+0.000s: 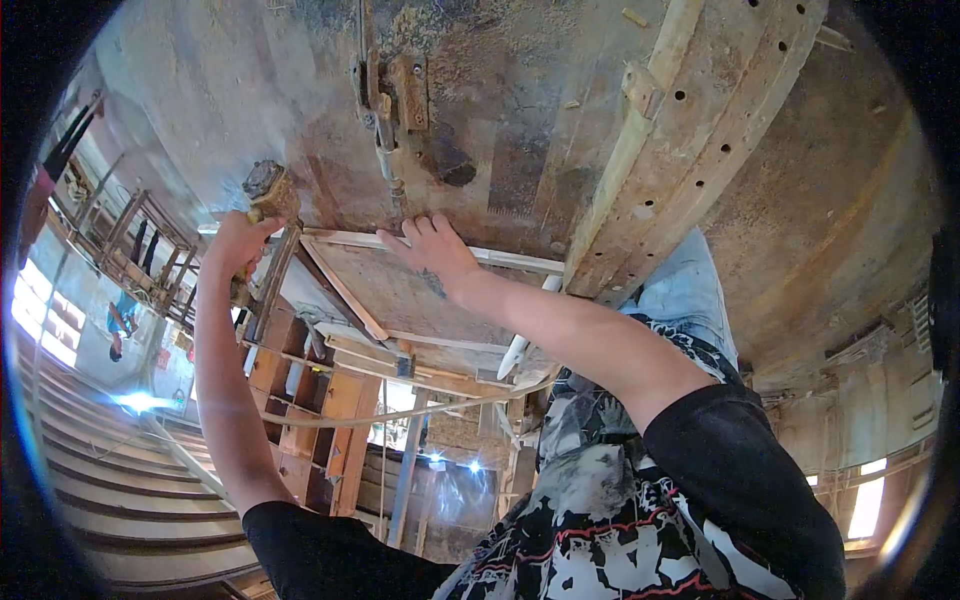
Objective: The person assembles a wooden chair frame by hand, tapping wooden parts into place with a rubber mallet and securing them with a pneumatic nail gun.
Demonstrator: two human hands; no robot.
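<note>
My left hand (243,243) is closed around a stubby, dirt-crusted brown tool (272,190). Its thick dark end sticks out above my fingers, and another part shows below them; its exact kind I cannot tell. My right hand (435,250) lies with fingers spread at a pale wooden strip (510,261), which edges a rectangular wooden panel (430,290). Just beyond those fingers is a rusty metal rod with a clamp-like fitting (385,135).
A long wooden beam with a row of holes (690,150) slants at the right. Worn, stained boarding (540,90) spreads ahead. At the left, beyond a wooden rack (135,255), people appear upside down. Bright blue-white lights (140,402) glow in the background.
</note>
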